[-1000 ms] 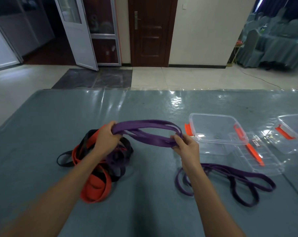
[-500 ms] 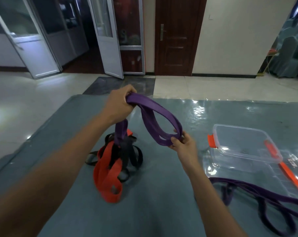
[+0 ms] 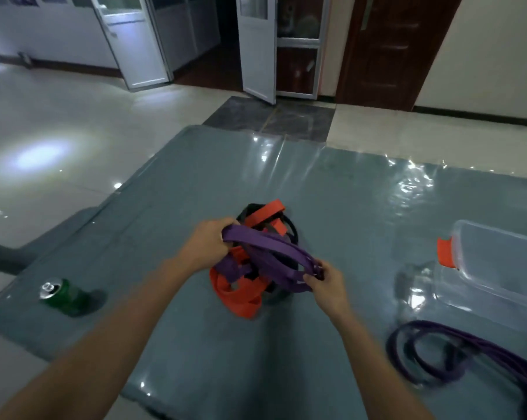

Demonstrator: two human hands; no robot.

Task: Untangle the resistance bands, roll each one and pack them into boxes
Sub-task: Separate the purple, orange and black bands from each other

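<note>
A wide purple resistance band [image 3: 271, 250] stretches between my two hands above the table. My left hand [image 3: 206, 245] grips its upper left end; my right hand [image 3: 324, 280] pinches its lower right end. Under it lies a tangle of an orange band [image 3: 241, 295] and black bands [image 3: 289, 228], with part of the purple band still running into the knot. A thinner purple band [image 3: 432, 353] lies loose on the table at the lower right. A clear plastic box [image 3: 498, 268] with an orange clip [image 3: 446, 252] sits at the right edge.
A green drink can [image 3: 64, 295] stands near the table's left edge. The grey table [image 3: 195, 183] is covered with shiny clear film. Its left corner and edge drop to a tiled floor; open doors stand far behind.
My left hand has come down from its raised position to just above the tangle, and the purple band now lies flatter between my hands. The view has turned left, bringing the can in.
</note>
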